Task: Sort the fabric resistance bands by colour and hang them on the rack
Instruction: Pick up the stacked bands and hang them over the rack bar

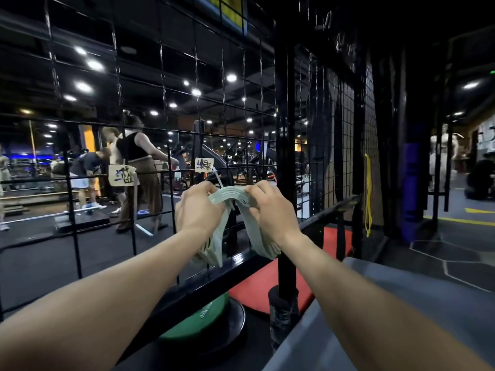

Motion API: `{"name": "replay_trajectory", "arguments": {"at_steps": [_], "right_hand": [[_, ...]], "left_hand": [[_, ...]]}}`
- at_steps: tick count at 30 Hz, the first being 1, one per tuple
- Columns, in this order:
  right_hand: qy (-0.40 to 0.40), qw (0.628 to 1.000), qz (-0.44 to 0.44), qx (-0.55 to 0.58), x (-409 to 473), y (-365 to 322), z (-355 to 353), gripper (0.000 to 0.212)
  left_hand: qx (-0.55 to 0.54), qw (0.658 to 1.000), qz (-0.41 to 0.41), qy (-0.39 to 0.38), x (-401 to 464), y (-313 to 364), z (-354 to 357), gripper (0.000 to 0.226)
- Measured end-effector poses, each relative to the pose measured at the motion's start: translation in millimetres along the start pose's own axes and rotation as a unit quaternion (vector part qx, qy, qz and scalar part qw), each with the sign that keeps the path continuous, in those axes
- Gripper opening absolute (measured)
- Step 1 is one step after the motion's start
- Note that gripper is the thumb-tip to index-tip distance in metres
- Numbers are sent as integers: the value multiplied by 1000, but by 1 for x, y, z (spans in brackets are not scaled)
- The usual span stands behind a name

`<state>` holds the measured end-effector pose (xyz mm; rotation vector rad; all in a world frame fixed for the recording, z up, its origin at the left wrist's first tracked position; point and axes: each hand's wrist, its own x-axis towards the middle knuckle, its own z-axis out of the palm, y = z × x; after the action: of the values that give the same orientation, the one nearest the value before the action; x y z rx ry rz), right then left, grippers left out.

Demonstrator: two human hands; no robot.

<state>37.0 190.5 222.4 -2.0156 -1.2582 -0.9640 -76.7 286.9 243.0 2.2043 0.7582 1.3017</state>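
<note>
A bundle of pale green fabric resistance bands [231,195] arches between my two hands in front of the black wire-grid rack [160,108]. My left hand [199,207] grips the left side of the bundle, whose loops hang down below my wrist. My right hand [270,207] grips the right side, fingers curled over the top. A hook peg [217,178] sticks out of the grid just above the bands, under a paper label [204,165]. A second paper label [122,175] is fixed to the grid further left.
A black upright post [286,156] stands right of my hands. Below lie a red mat [270,279], a green disc [198,317] and a grey surface [388,303]. A yellow cord [368,194] hangs on the right grid. People stand behind the grid at left.
</note>
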Motion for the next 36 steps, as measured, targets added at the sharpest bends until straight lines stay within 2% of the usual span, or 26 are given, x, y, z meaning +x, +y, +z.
{"name": "replay_trajectory", "arguments": {"at_steps": [3,5,7,11,16,21,22,24,26,30,36], "right_hand": [[44,998,-40,-5,-3,-5,4,29],[28,998,-48,4,-3,-11,3,7],[-6,998,-61,3,-4,-14,4,14],[-13,1000,-4,-19,-2,-12,12,16],[-13,995,58,82,3,-24,12,24],[19,994,96,45,7,-33,13,21],[23,994,101,37,7,-34,13,22],[33,992,113,41,8,-36,15,22],[37,987,139,77,9,-37,13,19],[24,971,185,152,13,-36,0,20],[24,947,225,229,18,-39,-8,7]], "left_hand": [[11,1000,7,-2,2,1,1,8],[22,1000,10,-6,5,1,2,11],[34,999,20,-8,8,3,2,11],[61,997,46,-10,11,4,2,8],[56,997,57,-15,14,1,0,10],[56,996,66,-17,14,-2,-2,11],[53,996,72,-18,14,-3,-2,12],[51,993,103,-23,15,-5,0,29],[56,990,129,-30,13,-4,0,41],[75,990,122,0,10,4,-4,33],[38,995,88,17,-2,1,-10,34]]}}
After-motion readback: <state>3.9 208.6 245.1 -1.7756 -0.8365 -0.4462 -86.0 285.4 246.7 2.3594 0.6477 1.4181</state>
